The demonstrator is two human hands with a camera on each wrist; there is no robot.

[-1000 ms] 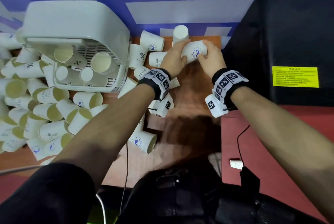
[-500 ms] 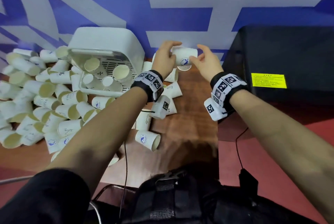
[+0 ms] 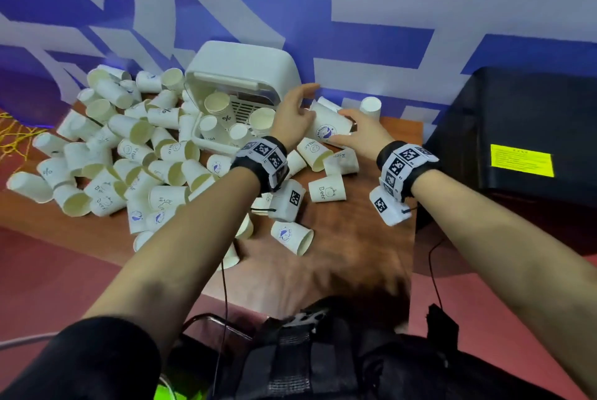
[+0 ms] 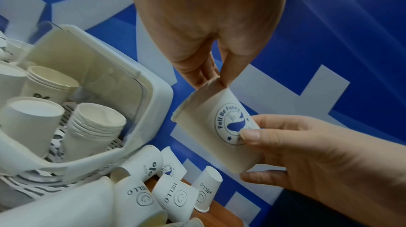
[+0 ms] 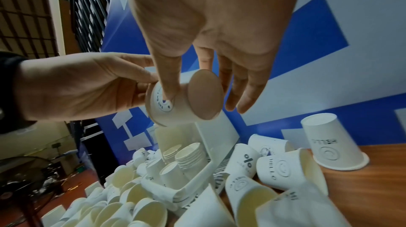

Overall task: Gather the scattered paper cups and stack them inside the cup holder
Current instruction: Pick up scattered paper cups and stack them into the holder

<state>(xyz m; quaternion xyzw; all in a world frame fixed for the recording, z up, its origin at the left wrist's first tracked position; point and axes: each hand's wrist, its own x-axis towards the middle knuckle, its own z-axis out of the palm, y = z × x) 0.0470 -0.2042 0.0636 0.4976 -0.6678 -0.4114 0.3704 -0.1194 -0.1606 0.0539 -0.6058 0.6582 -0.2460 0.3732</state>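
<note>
Cups fill the white cup holder [image 3: 240, 70] — two nested stacks stand mouth-up inside it, beside a few single cups. Both hands hold one whale-logo paper cup [image 3: 328, 128] in the air just right of the holder: the left hand [image 3: 292, 115] pinches its rim, the right hand [image 3: 358, 133] grips its base end. Scattered cups [image 3: 129, 157] lie heaped over the wooden table [image 3: 355, 238] — mostly to the holder's left. A blue-and-white wall [image 3: 355, 11] rises behind.

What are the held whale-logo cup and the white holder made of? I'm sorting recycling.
White whale-logo cup: looks like matte paper; rolled rim, printed logo, rim flexing under fingers. White boxy cup holder: probably moulded plastic; smooth rounded corners, faint sheen, slotted floor.
</note>
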